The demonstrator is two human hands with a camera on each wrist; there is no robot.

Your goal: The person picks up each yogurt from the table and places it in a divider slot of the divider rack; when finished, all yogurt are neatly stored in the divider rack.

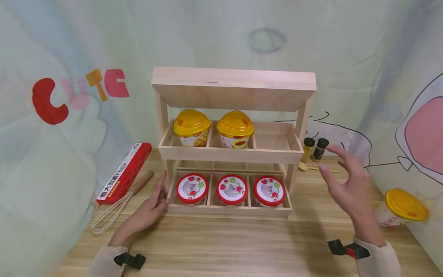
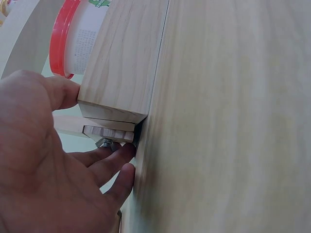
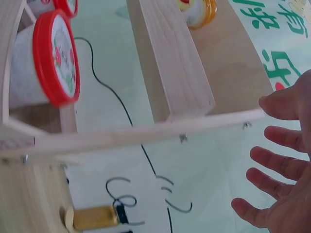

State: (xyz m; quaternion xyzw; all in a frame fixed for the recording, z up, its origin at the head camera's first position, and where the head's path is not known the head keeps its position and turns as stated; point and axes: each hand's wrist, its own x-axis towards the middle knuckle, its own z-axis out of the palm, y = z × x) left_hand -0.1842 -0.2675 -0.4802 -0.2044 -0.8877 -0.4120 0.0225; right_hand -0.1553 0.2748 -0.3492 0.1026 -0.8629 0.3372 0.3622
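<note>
A two-tier wooden rack [image 1: 230,154] with a slanted top board stands on the table. My left hand [image 1: 149,213] holds its lower left corner, thumb at the front and fingers around the side by a bolt [image 2: 106,143]. Two yellow-lidded cups [image 1: 192,127] sit in the left and middle compartments of the upper tier; its right compartment is bare. Three red-lidded tubs [image 1: 232,189] fill the lower tier's compartments. My right hand [image 1: 349,184] is raised to the right of the rack, fingers spread and holding nothing. In the right wrist view its thumb overlaps the rack's side edge [image 3: 214,121].
Left of the rack lie a red pasta box [image 1: 124,173] and a whisk [image 1: 121,204]. Behind its right side stand two black-capped spice jars [image 1: 318,150] beside a small yellow spoon [image 1: 315,168]. Another yellow-lidded cup [image 1: 403,207] is at the far right by the curtain [image 1: 391,77].
</note>
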